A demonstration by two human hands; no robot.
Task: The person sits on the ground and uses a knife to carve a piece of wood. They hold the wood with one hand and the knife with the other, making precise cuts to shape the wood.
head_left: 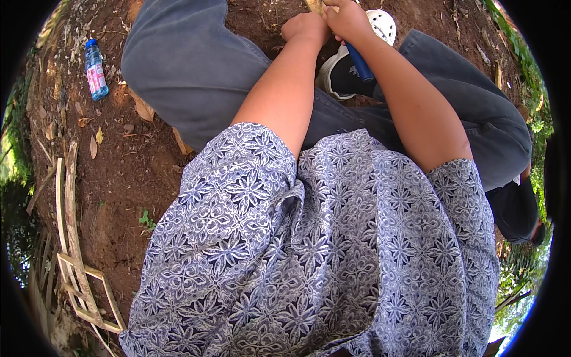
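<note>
At the top edge, my left hand (305, 28) is closed, its fist against the end of a pale wooden piece (314, 5) that runs out of view. Right beside it, touching, my right hand (349, 19) wraps round a tool with a blue handle (360, 63). The handle's butt sticks out below the palm toward me; the tool's working end cannot be seen. Both forearms reach forward over my crossed legs in dark grey trousers (196, 65). Just under the right hand is a white clog (382, 25) with holes, and a black sock shows near the handle.
A clear bottle (95, 70) with a blue cap and pink label lies on brown soil at the upper left. Lower left, a frame of thin wooden strips (72, 238) rests on the ground. Dry leaves (143, 106) are scattered about. Something black (516, 208) shows at the right, with greenery beyond.
</note>
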